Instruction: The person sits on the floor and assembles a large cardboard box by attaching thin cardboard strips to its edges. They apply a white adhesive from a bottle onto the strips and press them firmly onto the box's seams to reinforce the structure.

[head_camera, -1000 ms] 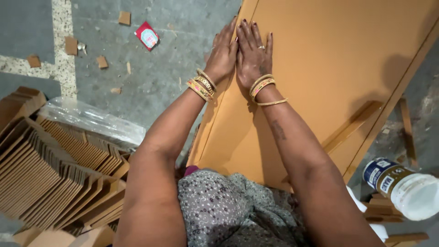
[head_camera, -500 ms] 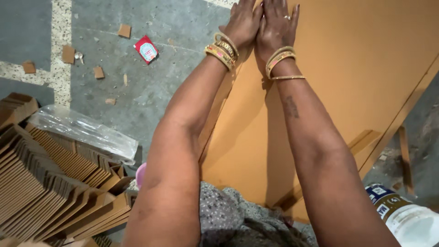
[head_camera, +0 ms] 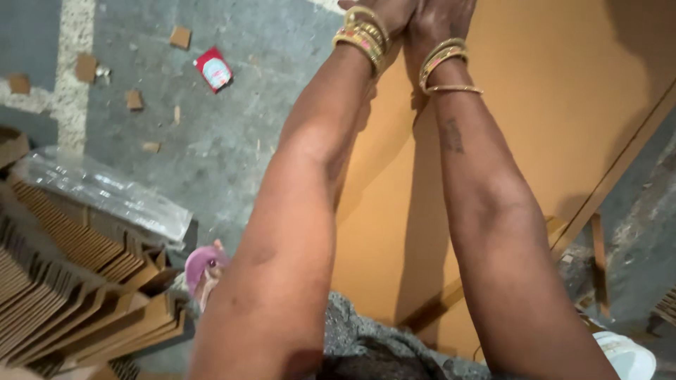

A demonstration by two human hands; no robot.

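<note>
A large brown cardboard sheet [head_camera: 556, 105] lies on the grey floor ahead of me. Both my arms stretch forward over it, wrists with gold bangles. My left hand [head_camera: 391, 10] and my right hand [head_camera: 443, 14] lie side by side on the sheet near its left edge, at the very top of the view. The fingers are cut off by the frame, so how they rest cannot be seen.
A stack of folded cardboard pieces [head_camera: 63, 281] with a clear plastic bag [head_camera: 98, 193] on it sits at my left. Small cardboard scraps and a red packet [head_camera: 214, 69] lie on the floor [head_camera: 211, 155]. A white plastic container [head_camera: 627, 355] stands at lower right.
Both hands have slid farther forward along the cardboard sheet, arms stretching out, and the hands have reached the top edge of the view. The white container has nearly left the frame.
</note>
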